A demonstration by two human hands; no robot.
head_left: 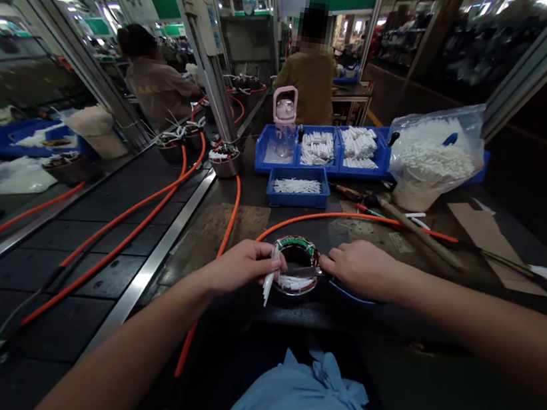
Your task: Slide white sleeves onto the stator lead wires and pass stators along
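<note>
A ring-shaped motor stator [299, 242] sits on the dark bench in front of me, with green, red and white wiring around its rim. My left hand [248, 262] is closed at its left side, pinching several thin white tubes [267, 290] that point downward. At the stator's right rim is my right hand [359, 267], its fingers curled together; what they grip is hidden. A grey, blade-like strip [296, 282] crosses the stator's near side towards those fingers. Beneath the right hand runs a thin blue curved piece [355, 296]; whether it joins the strip I cannot tell.
Blue bins [318, 149] of white tubes stand behind a small blue tray [298, 191]. A bagged tub [433, 162], a wooden-handled tool [421, 231] and cardboard [499, 251] lie right. Orange cables [124, 226] cross the left conveyor [94, 262]. Two people sit beyond.
</note>
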